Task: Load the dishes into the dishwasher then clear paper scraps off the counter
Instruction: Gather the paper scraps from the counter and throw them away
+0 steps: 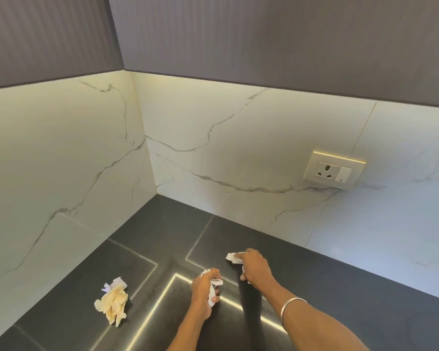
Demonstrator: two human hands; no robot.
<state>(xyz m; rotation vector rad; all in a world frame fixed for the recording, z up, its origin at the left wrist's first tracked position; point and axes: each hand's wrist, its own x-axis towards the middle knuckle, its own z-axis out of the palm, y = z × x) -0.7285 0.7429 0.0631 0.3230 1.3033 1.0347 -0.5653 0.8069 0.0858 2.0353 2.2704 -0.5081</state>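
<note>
My left hand (203, 289) is closed around crumpled white paper scraps (213, 285) just above the dark counter (167, 229). My right hand (254, 266) reaches a little farther back and pinches another white paper scrap (232, 258) lying on the counter; more white paper shows under its palm. A yellowish crumpled paper wad (113, 304) with a small white scrap (117, 283) on its far side lies alone on the counter to the left of my hands. No dishes or dishwasher are in view.
The counter sits in a corner between two white marble walls (238, 148). A wall socket with a switch (333, 169) is on the back wall at the right. Dark ribbed cabinets (264, 41) hang overhead. My right wrist wears a metal bangle (290, 309).
</note>
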